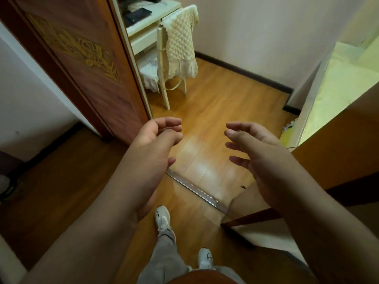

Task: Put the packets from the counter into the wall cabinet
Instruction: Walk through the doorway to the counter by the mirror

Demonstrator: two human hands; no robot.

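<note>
No packets, counter or wall cabinet appear in the head view. My left hand is held out in front of me with its fingers loosely curled and nothing in it. My right hand is raised beside it, fingers spread and slightly bent, also holding nothing. Both hands hover above a wooden floor at a doorway, roughly a hand's width apart.
An open brown door with a gold flower carving stands at the left. A metal threshold strip crosses the floor. Beyond it stand a cream chair with a quilted cover and a desk. A wooden panel is at the right.
</note>
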